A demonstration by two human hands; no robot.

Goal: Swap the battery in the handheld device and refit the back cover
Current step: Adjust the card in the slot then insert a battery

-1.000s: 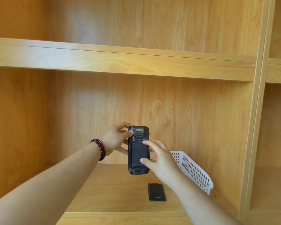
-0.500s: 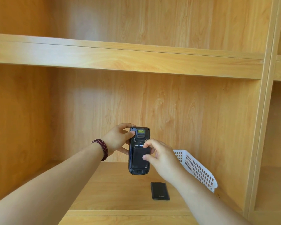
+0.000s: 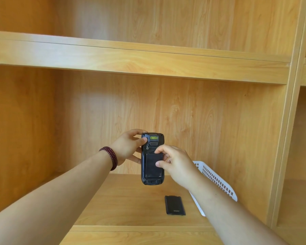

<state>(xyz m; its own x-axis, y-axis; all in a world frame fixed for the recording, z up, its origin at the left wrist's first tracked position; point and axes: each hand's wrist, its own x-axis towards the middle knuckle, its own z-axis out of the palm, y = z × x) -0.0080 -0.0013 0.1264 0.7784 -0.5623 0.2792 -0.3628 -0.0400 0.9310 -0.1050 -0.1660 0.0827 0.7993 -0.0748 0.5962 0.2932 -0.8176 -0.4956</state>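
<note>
With the left hand [image 3: 127,147] gripping the handheld device [image 3: 152,159], the right hand [image 3: 173,161] now pinches the battery [image 3: 153,165] (cover [image 3: 174,205] off on the shelf [image 3: 131,206]), so the swap has begun.

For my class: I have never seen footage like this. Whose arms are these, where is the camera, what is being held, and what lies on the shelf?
There is no machine here. The camera is worn on a person's head and looks forward and down, so the two bare arms are that person's own. The left hand, with a bead bracelet on its wrist, grips the top of a dark handheld device, held upright with its back toward the camera. The right hand pinches the battery sitting in the device's open back. On the wooden shelf below lie a flat black piece, probably the back cover or the other battery, and a white plastic basket at the right.
</note>
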